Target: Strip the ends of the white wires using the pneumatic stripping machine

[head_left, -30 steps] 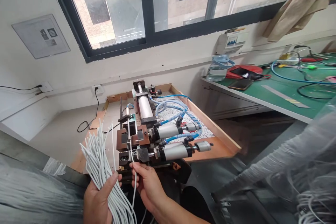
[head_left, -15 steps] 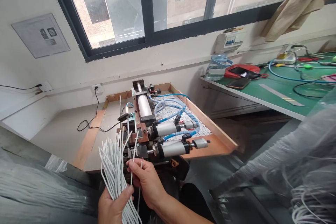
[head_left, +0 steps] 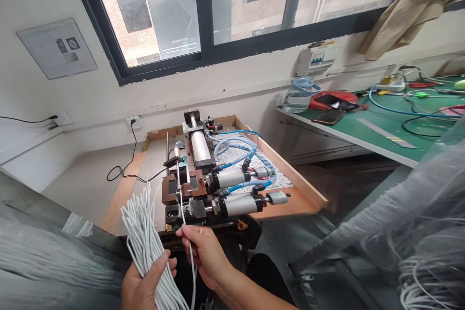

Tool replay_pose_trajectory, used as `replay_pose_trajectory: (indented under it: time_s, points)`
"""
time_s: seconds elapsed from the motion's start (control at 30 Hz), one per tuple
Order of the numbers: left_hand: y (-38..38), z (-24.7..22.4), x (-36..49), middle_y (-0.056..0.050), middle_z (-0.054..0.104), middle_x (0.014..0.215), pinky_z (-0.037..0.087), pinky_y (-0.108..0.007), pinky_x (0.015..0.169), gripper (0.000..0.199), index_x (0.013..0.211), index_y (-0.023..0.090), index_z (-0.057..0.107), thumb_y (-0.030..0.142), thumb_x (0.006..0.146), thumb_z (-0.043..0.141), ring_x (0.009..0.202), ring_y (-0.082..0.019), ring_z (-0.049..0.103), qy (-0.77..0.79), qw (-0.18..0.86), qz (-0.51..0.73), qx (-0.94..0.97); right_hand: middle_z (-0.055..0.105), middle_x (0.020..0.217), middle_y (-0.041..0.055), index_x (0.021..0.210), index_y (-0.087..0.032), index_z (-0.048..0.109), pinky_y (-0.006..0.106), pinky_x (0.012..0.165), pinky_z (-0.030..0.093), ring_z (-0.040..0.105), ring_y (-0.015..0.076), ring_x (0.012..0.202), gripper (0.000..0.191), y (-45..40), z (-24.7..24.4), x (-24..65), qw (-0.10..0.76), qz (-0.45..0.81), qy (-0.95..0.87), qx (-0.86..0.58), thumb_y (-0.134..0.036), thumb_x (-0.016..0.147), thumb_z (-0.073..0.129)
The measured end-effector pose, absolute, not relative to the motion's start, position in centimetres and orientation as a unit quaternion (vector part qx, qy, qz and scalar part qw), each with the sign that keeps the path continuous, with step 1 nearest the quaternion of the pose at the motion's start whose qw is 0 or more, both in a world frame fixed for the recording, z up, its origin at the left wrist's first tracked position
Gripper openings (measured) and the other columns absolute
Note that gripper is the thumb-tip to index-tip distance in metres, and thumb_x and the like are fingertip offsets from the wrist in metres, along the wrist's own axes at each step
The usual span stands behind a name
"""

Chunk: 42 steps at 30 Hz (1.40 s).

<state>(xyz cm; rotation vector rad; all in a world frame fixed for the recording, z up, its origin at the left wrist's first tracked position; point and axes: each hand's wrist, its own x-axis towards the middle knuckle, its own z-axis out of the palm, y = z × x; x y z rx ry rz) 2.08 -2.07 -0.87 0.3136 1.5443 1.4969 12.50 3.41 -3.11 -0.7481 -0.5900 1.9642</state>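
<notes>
The grey bench (head_left: 85, 174) is stretching out from the wall, and its near edge is running just ahead of the hands. Well to the right, the green bench (head_left: 381, 141) is slanting its near edge down and rightward, a gap separating it from the wooden tray (head_left: 283, 162). The tray is walling in the machine (head_left: 199, 147), its right rim running diagonally toward the person, and two silver cylinders are pointing right, close to the front. A narrow gap is lying between the machine's brown blocks and the cable bundle (head_left: 145, 232). The bundle is standing tilted at the lower left, its long axis running from lower right to upper left, loose ends fanning upward. The left hand (head_left: 145, 278) is holding it, fingers clamped around it, thumb crossing the front. The right hand (head_left: 209, 254) is pinching the single cable (head_left: 182, 213) between thumb and index finger. That cable is pointing away from the person, nearly upright in view, its far end reaching the brown blocks and its lower part curving down. A red-tipped cable (head_left: 201, 230) is poking up beside the index finger.
</notes>
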Motion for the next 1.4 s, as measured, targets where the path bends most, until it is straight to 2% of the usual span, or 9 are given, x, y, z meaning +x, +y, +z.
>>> replay_pose_trajectory:
  time_s: [0.17, 0.33, 0.47, 0.63, 0.83, 1.07, 1.17, 1.27, 1.4]
  points:
    - [-2.1, -1.1, 2.0, -0.004, 0.062, 0.047, 0.044, -0.024, 0.045, 0.028, 0.065, 0.012, 0.059, 0.023, 0.046, 0.076, 0.043, -0.014, 0.055, 0.612, 0.446, 0.631, 0.168, 0.036, 0.044, -0.0076, 0.066, -0.01, 0.062, 0.016, 0.037, 0.017, 0.024, 0.0031, 0.039, 0.028, 3.5, -2.8, 12.4, 0.442, 0.814, -0.224, -0.303, -0.038, 0.061, 0.065]
    - [-1.9, -0.5, 1.8, -0.002, 0.064, 0.054, 0.045, -0.026, 0.048, 0.027, 0.069, 0.013, 0.061, 0.021, 0.047, 0.075, 0.049, -0.017, 0.058, 0.587, 0.45, 0.651, 0.167, 0.043, 0.048, -0.0044, 0.063, -0.012, 0.065, 0.018, 0.039, 0.023, 0.031, 0.0053, 0.041, 0.022, 2.0, -3.3, 12.2, 0.399, 0.786, -0.345, -0.322, -0.033, 0.057, 0.068]
    - [-1.3, 0.0, 1.9, -0.001, 0.065, 0.059, 0.047, -0.027, 0.052, 0.026, 0.073, 0.014, 0.063, 0.019, 0.051, 0.074, 0.054, -0.017, 0.059, 0.564, 0.471, 0.652, 0.189, 0.049, 0.053, -0.0019, 0.058, -0.013, 0.067, 0.02, 0.048, 0.03, 0.04, 0.0083, 0.051, 0.014, 0.9, -4.1, 12.2, 0.465, 0.682, -0.443, -0.349, -0.027, 0.057, 0.07]
    - [-0.4, 0.2, 1.5, -0.006, 0.067, 0.063, 0.05, -0.029, 0.057, 0.022, 0.069, 0.011, 0.063, 0.017, 0.051, 0.074, 0.058, -0.018, 0.061, 0.58, 0.471, 0.638, 0.186, 0.044, 0.044, -0.0035, 0.057, -0.012, 0.063, 0.019, 0.041, 0.021, 0.031, 0.0053, 0.041, 0.027, 1.8, -3.7, 12.6, 0.502, 0.697, -0.374, -0.349, -0.036, 0.069, 0.06]
    - [0.1, 0.5, 1.0, -0.01, 0.069, 0.072, 0.052, -0.035, 0.067, 0.026, 0.075, 0.01, 0.064, 0.016, 0.052, 0.073, 0.069, -0.023, 0.063, 0.58, 0.475, 0.638, 0.176, 0.047, 0.046, -0.0036, 0.056, -0.01, 0.057, 0.017, 0.037, 0.013, 0.028, 0.0024, 0.038, 0.029, 3.4, -3.4, 12.0, 0.527, 0.751, -0.208, -0.338, -0.037, 0.057, 0.069]
    - [0.4, 0.9, 1.5, -0.006, 0.067, 0.059, 0.049, -0.027, 0.05, 0.027, 0.073, 0.011, 0.062, 0.019, 0.05, 0.074, 0.053, -0.018, 0.061, 0.608, 0.435, 0.633, 0.2, 0.046, 0.045, -0.0049, 0.059, -0.01, 0.058, 0.015, 0.034, 0.014, 0.031, 0.0019, 0.036, 0.03, 4.2, -2.9, 11.4, 0.512, 0.782, -0.112, -0.338, -0.033, 0.048, 0.074]
    - [0.4, 1.1, 1.9, -0.004, 0.064, 0.051, 0.044, -0.023, 0.042, 0.025, 0.067, 0.011, 0.06, 0.019, 0.048, 0.075, 0.04, -0.013, 0.054, 0.606, 0.427, 0.637, 0.213, 0.047, 0.047, -0.0042, 0.061, -0.01, 0.059, 0.015, 0.036, 0.021, 0.034, 0.0027, 0.038, 0.031, 4.2, -2.7, 11.4, 0.492, 0.8, -0.1, -0.328, -0.035, 0.049, 0.074]
    - [0.3, 1.3, 2.2, -0.004, 0.066, 0.055, 0.044, -0.024, 0.044, 0.025, 0.07, 0.011, 0.06, 0.017, 0.05, 0.074, 0.043, -0.013, 0.055, 0.598, 0.436, 0.638, 0.215, 0.048, 0.048, -0.0037, 0.064, -0.01, 0.06, 0.017, 0.041, 0.028, 0.038, 0.0045, 0.042, 0.032, 3.5, -2.7, 11.4, 0.463, 0.822, -0.15, -0.294, -0.038, 0.053, 0.073]
    - [0.1, 1.3, 2.3, -0.001, 0.066, 0.06, 0.047, -0.029, 0.054, 0.024, 0.076, 0.012, 0.061, 0.018, 0.055, 0.071, 0.053, -0.017, 0.059, 0.564, 0.474, 0.635, 0.231, 0.041, 0.04, -0.0069, 0.058, -0.01, 0.059, 0.018, 0.037, 0.019, 0.029, 0.003, 0.037, 0.032, 2.4, -2.8, 11.5, 0.441, 0.806, -0.271, -0.286, -0.036, 0.049, 0.075]
